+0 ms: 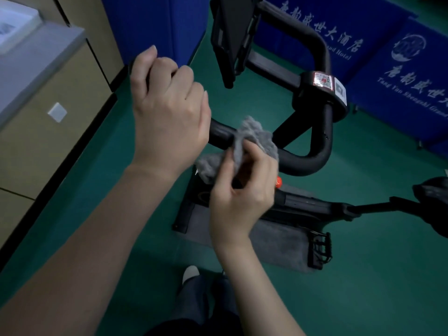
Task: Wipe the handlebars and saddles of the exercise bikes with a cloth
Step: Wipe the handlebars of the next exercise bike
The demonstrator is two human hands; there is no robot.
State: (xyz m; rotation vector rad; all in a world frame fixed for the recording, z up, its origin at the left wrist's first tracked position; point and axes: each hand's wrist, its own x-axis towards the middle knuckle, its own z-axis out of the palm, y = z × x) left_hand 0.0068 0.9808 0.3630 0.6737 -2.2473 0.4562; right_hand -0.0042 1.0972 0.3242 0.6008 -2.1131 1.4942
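Gripping the far-left end of the black handlebar (303, 164), the left hand (167, 110) has its fingers curled right round it at ten o'clock. Near the centre, the right hand (242, 190) pinches a grey cloth (254, 139), bunched over the bar's lower run. At three o'clock the dark saddle (431, 197) pokes in; the green floor (363, 287) lies below.

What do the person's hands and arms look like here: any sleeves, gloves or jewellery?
No gloves on the left hand or the right hand, and no ring, watch or bracelet shows. The left forearm and right forearm are uncovered to the frame's edge; no sleeve is in view. The nails look unpainted.
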